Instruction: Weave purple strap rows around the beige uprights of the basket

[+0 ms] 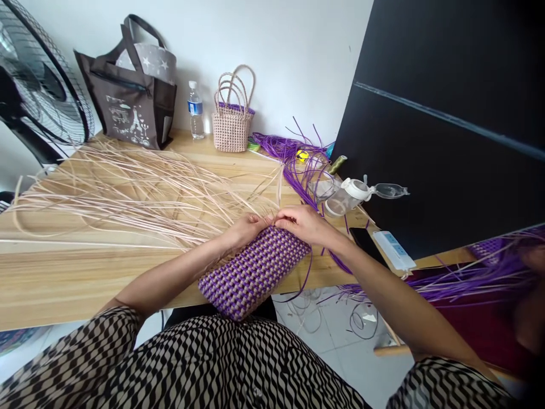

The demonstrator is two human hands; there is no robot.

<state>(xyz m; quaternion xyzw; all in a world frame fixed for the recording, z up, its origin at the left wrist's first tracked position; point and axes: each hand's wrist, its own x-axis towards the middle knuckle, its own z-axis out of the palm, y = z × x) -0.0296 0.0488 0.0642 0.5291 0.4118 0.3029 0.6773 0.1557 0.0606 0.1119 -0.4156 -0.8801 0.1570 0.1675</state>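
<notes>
Woven piece [255, 272], purple/beige, at front edge of tabletop [46, 289], lower end overhanging twd person's lap. L hand [251, 225] & R hand [300, 221] meet at its upper edge; grip of each nearly closed, fingertips pinching the edge, exact strand held can't tell. Pale strands [140, 196] fan out L across tabletop; purple strands [293, 165] heaped beyond R hand, nr clear cup [343, 197] on its side. Small basket [232, 130] stands at back by wall, btwn water bottle [196, 116] & purple heap.
</notes>
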